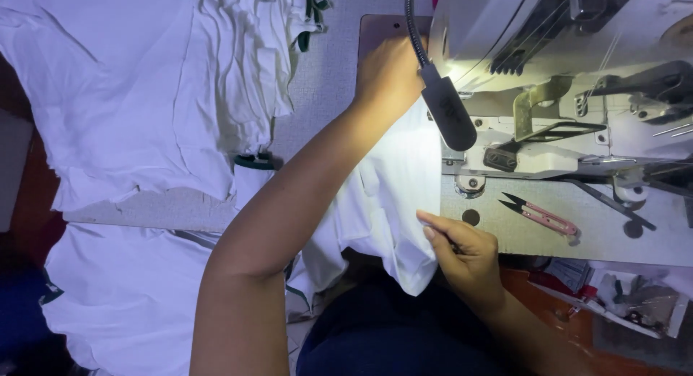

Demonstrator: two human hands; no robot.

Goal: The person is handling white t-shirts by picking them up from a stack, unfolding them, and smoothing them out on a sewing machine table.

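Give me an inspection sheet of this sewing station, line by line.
Surface: grey table, lit by a gooseneck lamp.
Job's things: white cloth lies under both hands beside the sewing machine.
Clutter: pink thread snips on the table; stack of white cloth pieces at far left.
Hands: left hand presses the cloth near the machine; right hand pinches its near edge.
Cables: nothing seen.
Surroundings: small tray of odds and ends below the table edge.

Grey speckled worktable; reddish floor below; gooseneck lamp lit, surroundings dim.
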